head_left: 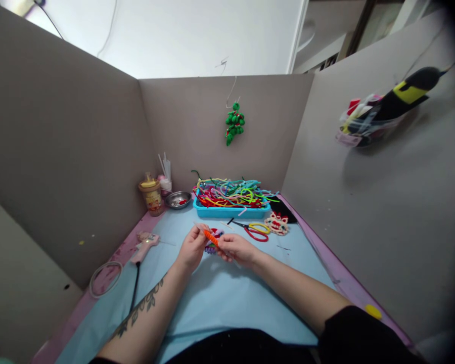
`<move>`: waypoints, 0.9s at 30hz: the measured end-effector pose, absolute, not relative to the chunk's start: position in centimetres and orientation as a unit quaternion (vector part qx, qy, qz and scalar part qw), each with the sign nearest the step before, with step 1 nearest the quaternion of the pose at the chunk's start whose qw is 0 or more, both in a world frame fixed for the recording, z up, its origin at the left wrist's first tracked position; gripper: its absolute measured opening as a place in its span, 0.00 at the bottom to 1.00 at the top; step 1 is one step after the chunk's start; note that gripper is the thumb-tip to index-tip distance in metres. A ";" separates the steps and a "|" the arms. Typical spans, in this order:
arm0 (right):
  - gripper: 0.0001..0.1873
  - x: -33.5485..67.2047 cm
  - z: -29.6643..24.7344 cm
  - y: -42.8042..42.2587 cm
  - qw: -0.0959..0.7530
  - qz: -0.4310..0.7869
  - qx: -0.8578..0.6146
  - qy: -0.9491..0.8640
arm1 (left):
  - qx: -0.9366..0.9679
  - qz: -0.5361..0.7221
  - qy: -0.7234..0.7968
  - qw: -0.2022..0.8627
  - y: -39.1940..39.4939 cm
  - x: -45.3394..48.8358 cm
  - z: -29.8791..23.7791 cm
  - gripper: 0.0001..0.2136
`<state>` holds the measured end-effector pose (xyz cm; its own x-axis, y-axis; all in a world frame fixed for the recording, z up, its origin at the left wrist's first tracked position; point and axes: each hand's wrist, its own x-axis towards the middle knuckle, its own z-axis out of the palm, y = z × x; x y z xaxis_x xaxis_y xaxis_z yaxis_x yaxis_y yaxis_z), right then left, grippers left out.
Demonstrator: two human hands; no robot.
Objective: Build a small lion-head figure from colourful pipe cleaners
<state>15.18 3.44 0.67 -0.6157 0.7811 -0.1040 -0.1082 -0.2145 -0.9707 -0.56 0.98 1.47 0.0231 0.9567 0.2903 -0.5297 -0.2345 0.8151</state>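
Note:
My left hand [192, 247] and my right hand [238, 249] meet over the light blue mat [212, 298], both pinched on a short orange pipe cleaner piece [211, 236]. A small multicoloured pipe cleaner craft [213, 246] lies just under and between the hands. Red and yellow scissors [255, 230] lie right behind my right hand. A blue tray [231, 211] heaped with pipe cleaners of many colours stands further back.
A pink glue gun [146, 244] with a black cord lies at the left, near a coiled clear ring [105, 277]. A jar [152, 195], a metal bowl [178, 199] and a cream and red craft [276, 223] sit at the back. Grey cardboard walls [60, 151] enclose the desk; a green ornament [234, 123] hangs on one.

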 end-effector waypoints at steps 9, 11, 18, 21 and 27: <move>0.16 15.0 0.3 3.4 0.368 0.518 -0.362 -0.682 | 0.423 0.663 0.272 0.554 1.5 -0.1 0.4 0.11; 0.15 14.9 0.5 3.2 0.379 0.473 -0.373 -0.702 | 0.427 0.671 0.284 0.535 1.7 -0.1 -0.2 0.11; 0.13 15.2 0.7 2.9 0.387 0.219 -0.376 -0.813 | 0.440 0.676 0.368 0.463 2.4 -0.2 -2.1 0.14; 0.14 15.3 0.5 2.9 0.363 0.129 -0.365 -0.847 | 0.444 0.672 0.407 0.430 2.4 -0.2 -2.4 0.14; 0.13 15.4 0.0 3.0 0.316 0.034 -0.369 -0.874 | 0.428 0.674 0.442 0.410 2.3 -0.1 -2.7 0.13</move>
